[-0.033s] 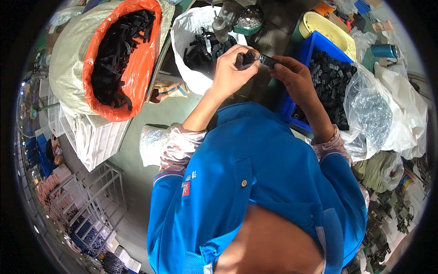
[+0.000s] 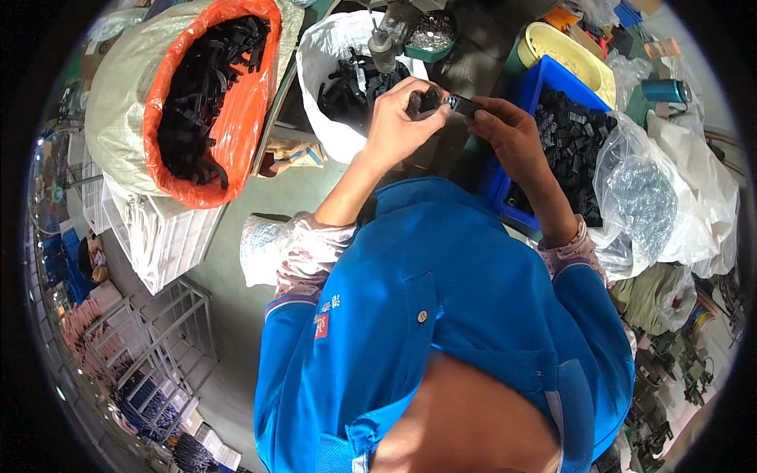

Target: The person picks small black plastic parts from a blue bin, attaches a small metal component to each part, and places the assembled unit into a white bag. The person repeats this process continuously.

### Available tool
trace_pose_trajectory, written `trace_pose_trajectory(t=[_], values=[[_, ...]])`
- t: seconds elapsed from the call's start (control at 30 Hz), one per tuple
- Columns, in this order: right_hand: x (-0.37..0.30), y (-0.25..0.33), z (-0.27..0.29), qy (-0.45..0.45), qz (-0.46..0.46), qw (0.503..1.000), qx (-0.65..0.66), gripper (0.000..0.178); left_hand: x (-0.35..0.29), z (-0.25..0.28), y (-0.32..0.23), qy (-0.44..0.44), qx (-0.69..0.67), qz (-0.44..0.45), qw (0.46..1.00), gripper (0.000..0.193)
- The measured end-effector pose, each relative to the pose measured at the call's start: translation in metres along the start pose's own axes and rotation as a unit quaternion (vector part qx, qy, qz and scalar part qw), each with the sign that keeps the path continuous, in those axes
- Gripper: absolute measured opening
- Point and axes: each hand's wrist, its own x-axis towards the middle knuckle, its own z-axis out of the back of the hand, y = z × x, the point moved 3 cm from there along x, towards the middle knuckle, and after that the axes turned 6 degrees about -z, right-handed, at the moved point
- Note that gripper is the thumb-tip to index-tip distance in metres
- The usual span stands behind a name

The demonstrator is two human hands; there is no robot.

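Note:
My left hand (image 2: 400,122) is closed around a dark, curved black plastic part (image 2: 426,101). Between thumb and fingertips, my right hand (image 2: 511,138) pinches a small flat black plastic piece (image 2: 464,106). The two parts meet end to end, with a small shiny metal bit (image 2: 449,101) where they come together; whether they are joined cannot be made out. Just beyond my left hand is a white sack (image 2: 319,118) with black plastic parts in it. Beside my right forearm stands a blue bin (image 2: 493,181) full of small black pieces (image 2: 572,134).
A large sack lined with orange plastic (image 2: 244,150) holds more black parts at left. Ahead stand a metal machine part (image 2: 382,51) and a green tray of small metal pieces (image 2: 430,35). At right are a yellow basin (image 2: 560,43), a clear plastic bag (image 2: 639,193) and a dark cylinder (image 2: 666,90).

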Motion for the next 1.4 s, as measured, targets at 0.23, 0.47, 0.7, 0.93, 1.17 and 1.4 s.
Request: trace_pose_trajectory(t=[0.23,0.47,0.7,0.93,1.17,1.4], values=[[0.005,0.007,0.001,-0.024,0.132,0.979,-0.153,0.028,-0.008,-0.014,0.016,-0.062,-0.232,0.202,0.949,0.011],[0.012,0.016,0.015,-0.007,0.056,0.994,-0.097,0.031,-0.004,-0.011,0.025,-0.014,-0.387,0.309,0.869,0.026],[0.013,0.043,0.028,0.029,0.084,0.992,-0.086,0.031,-0.016,-0.017,0.007,0.11,-0.423,0.344,0.831,0.035],[0.018,0.056,0.03,0.059,0.098,0.969,-0.217,0.026,-0.021,-0.029,0.005,0.165,-0.418,0.335,0.828,0.038],[0.023,0.058,0.029,0.09,0.095,0.957,-0.261,0.023,-0.019,-0.033,0.002,0.18,-0.415,0.335,0.826,0.039],[0.026,0.057,0.031,0.1,0.081,0.962,-0.24,0.023,-0.017,-0.034,0.003,0.18,-0.418,0.343,0.822,0.043]])
